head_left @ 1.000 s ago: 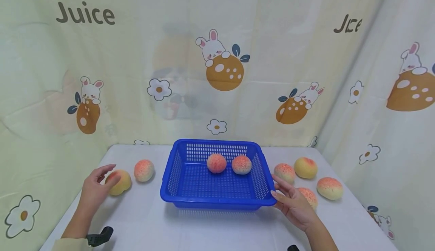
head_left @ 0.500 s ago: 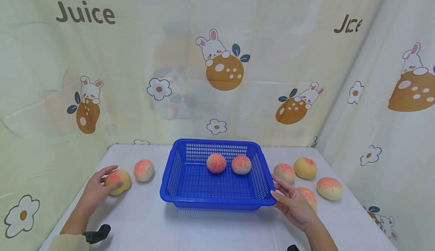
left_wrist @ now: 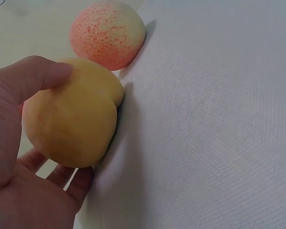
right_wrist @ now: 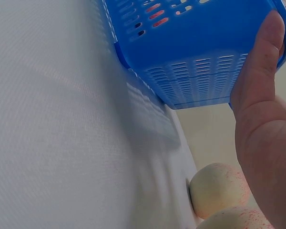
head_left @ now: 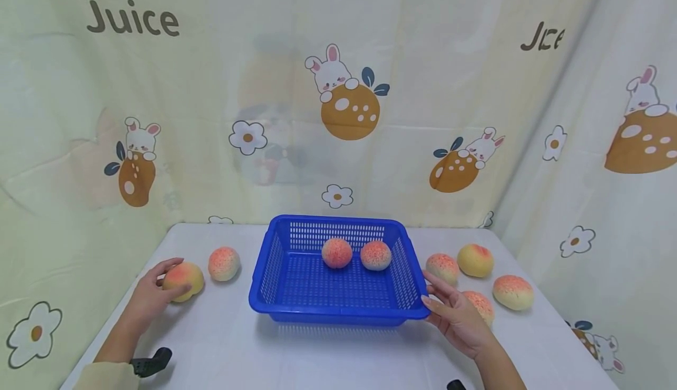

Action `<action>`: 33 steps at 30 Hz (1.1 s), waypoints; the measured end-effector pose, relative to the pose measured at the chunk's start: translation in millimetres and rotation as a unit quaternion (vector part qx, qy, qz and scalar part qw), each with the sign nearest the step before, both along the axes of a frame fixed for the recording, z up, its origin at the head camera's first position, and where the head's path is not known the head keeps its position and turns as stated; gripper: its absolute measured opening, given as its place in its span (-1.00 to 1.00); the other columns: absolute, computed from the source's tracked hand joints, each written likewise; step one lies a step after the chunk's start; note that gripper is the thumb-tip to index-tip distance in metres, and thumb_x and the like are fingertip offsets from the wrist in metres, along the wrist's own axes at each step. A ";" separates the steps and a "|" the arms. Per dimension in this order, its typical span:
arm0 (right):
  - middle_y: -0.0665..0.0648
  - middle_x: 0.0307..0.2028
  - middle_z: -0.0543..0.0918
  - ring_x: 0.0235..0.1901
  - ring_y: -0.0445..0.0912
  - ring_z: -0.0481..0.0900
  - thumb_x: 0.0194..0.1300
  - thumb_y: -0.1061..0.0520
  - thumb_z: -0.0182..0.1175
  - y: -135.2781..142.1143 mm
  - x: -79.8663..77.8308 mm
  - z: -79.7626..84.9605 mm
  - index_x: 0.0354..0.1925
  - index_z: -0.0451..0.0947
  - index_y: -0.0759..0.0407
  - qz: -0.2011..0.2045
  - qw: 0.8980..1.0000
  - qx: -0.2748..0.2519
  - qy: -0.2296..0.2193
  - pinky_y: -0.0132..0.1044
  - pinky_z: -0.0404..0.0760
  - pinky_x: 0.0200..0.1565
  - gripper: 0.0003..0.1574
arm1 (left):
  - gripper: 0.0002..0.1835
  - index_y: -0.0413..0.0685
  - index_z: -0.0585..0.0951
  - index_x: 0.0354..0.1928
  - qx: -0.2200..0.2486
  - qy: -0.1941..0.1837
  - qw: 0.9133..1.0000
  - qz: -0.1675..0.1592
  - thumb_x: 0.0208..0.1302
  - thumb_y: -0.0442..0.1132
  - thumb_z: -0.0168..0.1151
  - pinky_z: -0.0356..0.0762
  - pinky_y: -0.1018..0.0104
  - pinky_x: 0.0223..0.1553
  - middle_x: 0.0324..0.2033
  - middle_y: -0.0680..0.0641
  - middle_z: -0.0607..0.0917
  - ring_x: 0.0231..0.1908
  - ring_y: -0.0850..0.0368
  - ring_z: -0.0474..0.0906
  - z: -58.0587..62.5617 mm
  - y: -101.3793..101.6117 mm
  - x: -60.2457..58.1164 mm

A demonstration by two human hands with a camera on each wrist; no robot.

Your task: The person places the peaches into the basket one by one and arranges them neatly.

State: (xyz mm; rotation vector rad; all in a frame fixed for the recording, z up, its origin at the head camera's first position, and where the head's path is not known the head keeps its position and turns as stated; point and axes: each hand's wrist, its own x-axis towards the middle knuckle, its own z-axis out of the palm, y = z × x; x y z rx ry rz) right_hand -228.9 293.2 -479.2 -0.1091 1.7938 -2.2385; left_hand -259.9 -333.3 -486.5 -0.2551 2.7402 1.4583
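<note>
My left hand (head_left: 150,296) has its thumb and fingers curled around a yellow peach (head_left: 186,279) on the table. In the left wrist view the thumb lies on one side of this peach (left_wrist: 76,119) and several fingers on the other. A pink-speckled peach (head_left: 224,264) sits just beyond it. At the table's middle stands a blue plastic basket (head_left: 338,312), with two pinkish peaches (head_left: 337,253) inside. My right hand (head_left: 457,319) grips the basket's right rim near the front corner; the right wrist view shows the thumb on the basket wall (right_wrist: 195,43).
Right of the basket, several peaches lie on the white table (head_left: 338,360): a yellow peach (head_left: 476,261), a speckled peach (head_left: 513,292), another speckled peach (head_left: 443,268), and one partly behind my right hand. A printed curtain (head_left: 296,84) stands behind the table and along its sides.
My left hand has closed in on the yellow peach, its thumb and fingers now against it. The right hand, the basket and the other peaches have stayed put.
</note>
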 end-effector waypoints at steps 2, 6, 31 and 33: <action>-0.02 0.04 0.49 -0.03 -0.18 0.70 0.54 0.21 0.11 0.0 -0.2 0.1 0.63 -0.02 0.05 0.000 1.000 0.000 -0.001 -0.26 0.70 0.12 -0.14 | -0.10 -0.05 0.16 0.58 0.004 0.001 1.000 0.001 0.33 0.01 0.39 0.45 -0.18 0.16 0.48 -0.39 0.19 0.35 -0.39 0.26 -0.5 -0.8 0.1; -0.02 0.04 0.50 -0.02 -0.18 0.70 0.55 0.20 0.11 -0.3 -0.6 0.5 0.63 -0.01 0.04 0.000 1.000 0.000 -0.003 -0.26 0.70 0.12 -0.15 | -0.10 -0.03 0.17 0.57 0.008 0.000 1.000 0.008 0.32 0.02 0.40 0.44 -0.19 0.17 0.49 -0.37 0.19 0.36 -0.39 0.25 -0.8 -1.6 0.1; -0.01 0.03 0.55 -0.01 -0.16 0.71 0.54 0.23 0.11 1.5 -0.1 -1.5 0.63 -0.04 0.09 0.018 1.000 -0.009 0.015 -0.25 0.70 0.11 -0.13 | -0.12 0.00 0.28 0.53 0.019 0.036 0.999 0.030 0.26 0.03 0.46 0.50 -0.11 0.13 0.47 -0.33 0.28 0.36 -0.38 0.26 5.8 7.5 0.8; -0.02 0.03 0.55 -0.02 -0.16 0.71 0.54 0.22 0.12 1.4 0.1 -1.4 0.63 -0.03 0.08 0.014 1.000 -0.006 0.012 -0.25 0.70 0.11 -0.13 | -0.14 0.00 0.28 0.53 0.013 0.037 0.999 0.026 0.28 0.04 0.45 0.51 -0.15 0.14 0.46 -0.35 0.27 0.36 -0.41 0.26 8.7 9.5 0.5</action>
